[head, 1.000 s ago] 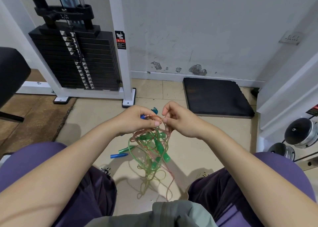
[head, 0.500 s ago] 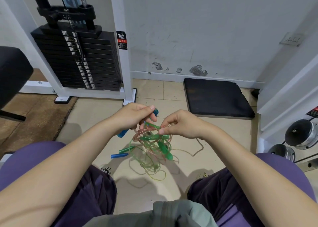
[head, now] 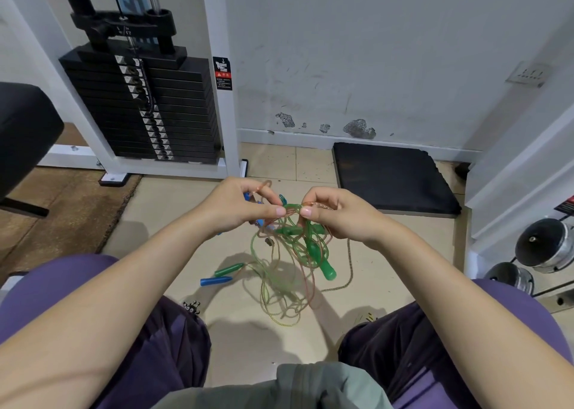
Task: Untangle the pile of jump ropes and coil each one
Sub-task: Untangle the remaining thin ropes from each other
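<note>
The jump ropes (head: 289, 253) hang in one snarl between the person's knees, the top of it lifted in both hands and the lower loops trailing onto the tiled floor (head: 174, 210). Furthest left on the floor lie a blue handle (head: 216, 281) and a green handle (head: 229, 269), just beside each other with their cords running into the knot. The left hand (head: 239, 205) has its fingers curled round pinkish cord, pinching it at the thumb, with another blue handle peeking out behind the knuckles. The right hand (head: 335, 213) pinches green and pink strands close against the left thumb. A green handle (head: 327, 270) dangles low on the right. To my eye the best course is to pick one handle, follow its cord and feed it back through loops slackly; pulling the hands apart would likely tighten everything.
</note>
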{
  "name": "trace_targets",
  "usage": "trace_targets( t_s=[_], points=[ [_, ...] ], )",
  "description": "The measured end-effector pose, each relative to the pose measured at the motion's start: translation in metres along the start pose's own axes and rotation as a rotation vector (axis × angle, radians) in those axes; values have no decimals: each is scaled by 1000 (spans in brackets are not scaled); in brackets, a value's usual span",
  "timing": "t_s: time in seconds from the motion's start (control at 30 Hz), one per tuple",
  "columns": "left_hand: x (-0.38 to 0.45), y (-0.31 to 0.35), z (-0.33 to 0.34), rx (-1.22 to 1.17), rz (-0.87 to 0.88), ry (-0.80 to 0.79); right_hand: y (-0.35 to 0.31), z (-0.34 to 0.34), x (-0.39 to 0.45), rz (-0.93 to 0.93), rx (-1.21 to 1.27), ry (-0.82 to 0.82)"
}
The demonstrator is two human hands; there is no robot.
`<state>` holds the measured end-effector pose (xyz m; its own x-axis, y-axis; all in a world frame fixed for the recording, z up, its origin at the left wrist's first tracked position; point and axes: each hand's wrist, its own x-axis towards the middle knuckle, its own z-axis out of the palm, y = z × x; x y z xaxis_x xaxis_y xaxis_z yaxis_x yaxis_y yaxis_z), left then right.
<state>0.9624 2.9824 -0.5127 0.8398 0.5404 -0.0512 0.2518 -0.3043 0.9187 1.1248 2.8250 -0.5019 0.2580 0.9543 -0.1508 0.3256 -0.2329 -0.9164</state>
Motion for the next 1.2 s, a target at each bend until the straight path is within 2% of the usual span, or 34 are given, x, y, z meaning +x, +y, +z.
trace_targets(
  t_s=[0.1,0.23,0.43,0.63,0.7,0.77,0.83,1.0,1.03,1.13,1.2],
  points=[
    [0,1,-1,20,9,-56,-1,1,-1,-3,6,32],
    [3,-2,0,79,17,21,0,2,2,34,2,75],
    [5,-7,0,279,1,-87,5,0,8,89,-208,184],
    [9,-11,-15,210,-100,152,20,-18,15,210,-329,482],
    [10,-11,-19,150,-115,295,22,-21,14,216,-282,514],
    [9,-10,-20,49,-97,353,20,-19,13,191,-182,478],
    [7,-8,-18,8,-62,274,17,-15,12,163,-114,438],
    [1,-4,-12,-113,-174,-160,11,0,10,79,2,371],
    [1,-4,-10,-125,-177,-170,9,3,10,63,32,358],
    [6,-7,-4,-169,-148,-44,8,13,12,19,122,328],
    [8,-11,2,-122,-137,-16,6,20,12,-15,126,283]
  ],
)
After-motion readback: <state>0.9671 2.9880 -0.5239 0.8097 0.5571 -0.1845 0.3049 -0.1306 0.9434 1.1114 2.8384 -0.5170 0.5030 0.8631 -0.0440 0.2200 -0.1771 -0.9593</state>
